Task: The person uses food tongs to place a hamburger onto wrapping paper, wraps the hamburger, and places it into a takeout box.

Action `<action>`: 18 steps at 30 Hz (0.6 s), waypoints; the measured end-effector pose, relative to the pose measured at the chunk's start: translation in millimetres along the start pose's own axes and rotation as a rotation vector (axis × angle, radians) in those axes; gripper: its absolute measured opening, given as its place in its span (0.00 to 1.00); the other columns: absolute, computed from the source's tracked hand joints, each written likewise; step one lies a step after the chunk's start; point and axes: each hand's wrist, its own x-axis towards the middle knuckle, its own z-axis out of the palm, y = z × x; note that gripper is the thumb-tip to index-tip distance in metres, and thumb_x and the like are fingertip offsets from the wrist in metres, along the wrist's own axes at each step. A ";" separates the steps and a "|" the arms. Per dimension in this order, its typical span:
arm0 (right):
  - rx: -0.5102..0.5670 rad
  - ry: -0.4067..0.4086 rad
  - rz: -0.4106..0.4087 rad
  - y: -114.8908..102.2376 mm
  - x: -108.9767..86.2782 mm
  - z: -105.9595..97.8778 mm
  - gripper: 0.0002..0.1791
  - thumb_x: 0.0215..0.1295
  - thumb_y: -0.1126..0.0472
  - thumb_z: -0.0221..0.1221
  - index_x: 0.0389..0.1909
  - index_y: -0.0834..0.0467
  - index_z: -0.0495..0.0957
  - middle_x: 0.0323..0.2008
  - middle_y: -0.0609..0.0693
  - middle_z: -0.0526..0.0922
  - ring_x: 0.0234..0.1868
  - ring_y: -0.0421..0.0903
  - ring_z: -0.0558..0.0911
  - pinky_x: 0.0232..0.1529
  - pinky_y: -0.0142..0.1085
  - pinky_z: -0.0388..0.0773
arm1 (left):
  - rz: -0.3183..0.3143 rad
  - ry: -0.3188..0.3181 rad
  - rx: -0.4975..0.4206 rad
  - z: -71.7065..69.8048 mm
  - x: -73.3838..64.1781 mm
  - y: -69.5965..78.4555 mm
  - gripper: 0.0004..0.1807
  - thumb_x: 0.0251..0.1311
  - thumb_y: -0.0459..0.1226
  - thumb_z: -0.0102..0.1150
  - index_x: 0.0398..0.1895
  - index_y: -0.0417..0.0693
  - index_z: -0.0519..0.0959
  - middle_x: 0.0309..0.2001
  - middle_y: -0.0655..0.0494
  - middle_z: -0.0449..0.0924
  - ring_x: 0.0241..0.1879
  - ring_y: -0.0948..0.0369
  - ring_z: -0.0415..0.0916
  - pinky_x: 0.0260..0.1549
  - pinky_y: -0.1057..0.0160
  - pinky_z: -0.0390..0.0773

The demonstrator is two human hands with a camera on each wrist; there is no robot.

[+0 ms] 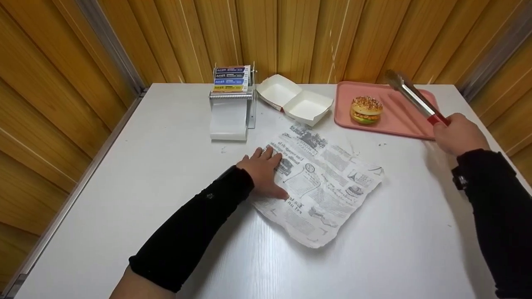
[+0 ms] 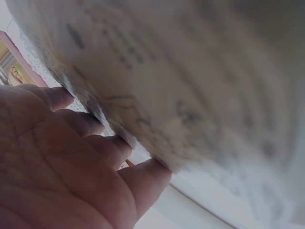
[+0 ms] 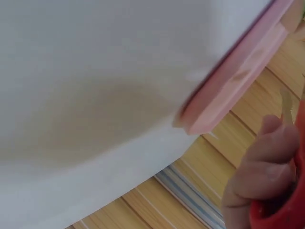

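Observation:
My left hand (image 1: 262, 172) lies flat with spread fingers on the left part of a sheet of printed wrapping paper (image 1: 328, 187) with newspaper-style print. In the left wrist view its fingertips (image 2: 150, 176) touch the blurred paper. At the right, my right hand (image 1: 461, 135) grips metal tongs (image 1: 415, 99) by their red handles; the tips point up and left over the pink tray (image 1: 399, 128). On that tray sits a burger (image 1: 366, 110) with a seeded bun, left of the tongs. The right wrist view shows curled fingers (image 3: 267, 176) around the red handle.
An opened white paper box (image 1: 297, 99) stands at the back middle. To its left is a metal dispenser (image 1: 230, 95) with a roll of labels in coloured bands, a white strip hanging forward. Wooden-slat walls (image 1: 291, 37) border the white table (image 1: 166, 137).

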 end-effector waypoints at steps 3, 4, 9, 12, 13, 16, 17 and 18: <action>0.014 0.041 -0.031 -3.5 -15.3 -1.5 0.44 0.80 0.36 0.35 0.71 0.73 0.59 0.58 0.77 0.72 0.48 0.69 0.72 0.39 0.52 0.75 | 0.004 -0.001 -0.004 -0.5 -0.3 0.3 0.67 0.52 0.73 0.66 0.87 0.56 0.46 0.87 0.45 0.38 0.85 0.41 0.37 0.78 0.32 0.52; 0.013 0.050 -0.040 -4.8 -20.3 -1.4 0.44 0.80 0.35 0.35 0.73 0.72 0.59 0.59 0.77 0.72 0.49 0.69 0.71 0.42 0.55 0.76 | 0.005 0.001 -0.005 -0.7 -0.5 0.4 0.67 0.52 0.73 0.66 0.87 0.56 0.46 0.87 0.45 0.38 0.85 0.40 0.37 0.78 0.32 0.52; -0.047 0.070 -0.105 -8.1 -42.7 1.9 0.48 0.79 0.31 0.40 0.80 0.67 0.56 0.63 0.78 0.72 0.50 0.71 0.72 0.49 0.66 0.76 | 0.009 -0.003 0.001 -0.9 -1.2 0.9 0.67 0.52 0.74 0.65 0.87 0.55 0.46 0.87 0.45 0.37 0.85 0.40 0.37 0.78 0.32 0.52; -0.103 0.058 -0.152 -7.4 -51.3 5.5 0.51 0.77 0.29 0.42 0.83 0.64 0.49 0.52 0.76 0.78 0.38 0.66 0.75 0.34 0.55 0.77 | 0.007 -0.003 0.004 -0.6 -1.9 1.0 0.67 0.52 0.74 0.65 0.87 0.56 0.46 0.87 0.45 0.37 0.85 0.41 0.37 0.78 0.32 0.52; -0.110 0.042 -0.154 -7.1 -53.3 7.1 0.53 0.76 0.27 0.43 0.84 0.62 0.46 0.46 0.74 0.79 0.34 0.63 0.74 0.30 0.51 0.75 | 0.006 -0.002 0.005 -0.6 -2.0 0.8 0.67 0.52 0.74 0.65 0.87 0.55 0.46 0.87 0.45 0.37 0.85 0.41 0.37 0.78 0.33 0.52; -0.134 -0.001 -0.163 -6.8 -56.6 13.3 0.56 0.72 0.23 0.45 0.85 0.57 0.44 0.27 0.61 0.69 0.26 0.54 0.68 0.23 0.41 0.65 | 0.007 0.006 0.001 -0.2 -2.8 1.1 0.67 0.52 0.73 0.65 0.87 0.55 0.46 0.87 0.45 0.38 0.85 0.41 0.38 0.78 0.33 0.52; -0.143 -0.018 -0.168 -6.8 -57.0 15.4 0.56 0.71 0.22 0.45 0.85 0.55 0.43 0.27 0.59 0.67 0.26 0.53 0.67 0.23 0.41 0.64 | 0.008 0.008 0.000 -0.1 -3.1 1.1 0.67 0.52 0.73 0.65 0.87 0.55 0.46 0.87 0.45 0.38 0.85 0.41 0.38 0.78 0.33 0.52; -0.150 -0.033 -0.172 -6.9 -57.1 17.5 0.56 0.70 0.21 0.46 0.86 0.53 0.43 0.26 0.56 0.64 0.26 0.53 0.67 0.23 0.41 0.64 | 0.009 0.010 -0.001 -0.1 -3.3 1.1 0.67 0.52 0.73 0.66 0.87 0.55 0.46 0.87 0.45 0.38 0.85 0.41 0.38 0.78 0.33 0.53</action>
